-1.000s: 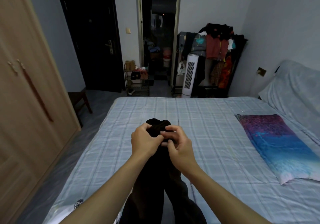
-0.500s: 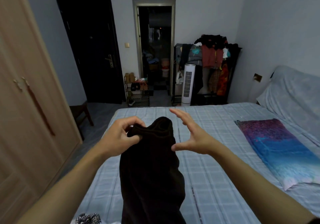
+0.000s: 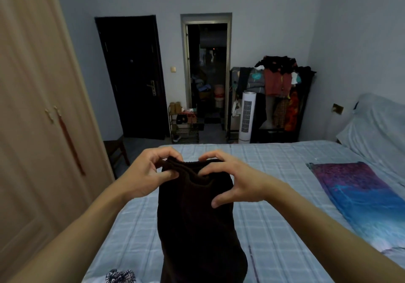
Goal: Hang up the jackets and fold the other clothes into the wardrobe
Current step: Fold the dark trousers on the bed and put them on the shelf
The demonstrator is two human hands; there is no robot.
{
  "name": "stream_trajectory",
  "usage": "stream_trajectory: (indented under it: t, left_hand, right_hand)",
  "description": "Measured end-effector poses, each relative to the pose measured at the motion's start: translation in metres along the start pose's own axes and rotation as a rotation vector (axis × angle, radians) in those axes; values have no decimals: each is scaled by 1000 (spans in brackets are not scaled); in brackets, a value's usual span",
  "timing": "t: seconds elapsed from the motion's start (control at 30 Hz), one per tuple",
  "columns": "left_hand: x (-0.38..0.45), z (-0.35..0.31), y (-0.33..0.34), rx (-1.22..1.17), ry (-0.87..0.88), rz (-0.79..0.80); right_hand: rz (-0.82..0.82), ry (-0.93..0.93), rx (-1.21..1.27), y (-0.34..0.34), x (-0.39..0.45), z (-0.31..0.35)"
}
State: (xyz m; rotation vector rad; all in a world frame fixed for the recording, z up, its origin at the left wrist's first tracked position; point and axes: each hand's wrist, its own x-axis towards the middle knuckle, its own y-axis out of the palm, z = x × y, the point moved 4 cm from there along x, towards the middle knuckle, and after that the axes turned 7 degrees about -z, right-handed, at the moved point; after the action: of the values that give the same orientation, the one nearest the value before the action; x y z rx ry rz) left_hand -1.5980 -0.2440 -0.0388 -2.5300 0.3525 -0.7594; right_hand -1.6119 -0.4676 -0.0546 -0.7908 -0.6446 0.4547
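Both hands meet at the top edge of a dark garment (image 3: pixel 197 212) in the middle of the frame. At the garment's upper left corner, the left hand (image 3: pixel 147 174) has its grip pressed together: thumb and curled fingers pinch a bunched fold of the fabric. At the upper right, the right hand (image 3: pixel 235 180) is more spread, with its fingers curled over the top edge and its thumb pressed against the front of the cloth lower down, so the grip holds the garment between them. From the two hands the garment hangs straight down to the bottom edge of the frame, in front of the bed (image 3: pixel 285 228); whether its lower part rests on the bed cannot be told.

Covering the bed is a pale blue checked sheet. Along the right side of the frame lies a purple and blue pillow (image 3: pixel 359 199), well apart from the garment, and a patterned black and white cloth (image 3: pixel 120 276) shows at the bottom left. Filling the left of the frame is a light wooden wardrobe (image 3: pixel 32 118), its doors closed. On the far wall in the upper middle are a dark door (image 3: pixel 131 76) and an open doorway (image 3: pixel 207 72), with a white tower fan (image 3: pixel 246 116) and a loaded clothes rack (image 3: pixel 278 90) to the right of them
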Motion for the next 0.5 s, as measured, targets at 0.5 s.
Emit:
stream_trajectory:
  t: [0.5]
  left_hand:
    - [-30,-42,14,192,30,-206]
  right_hand:
    - [-545,-90,-122,-14,-33,12]
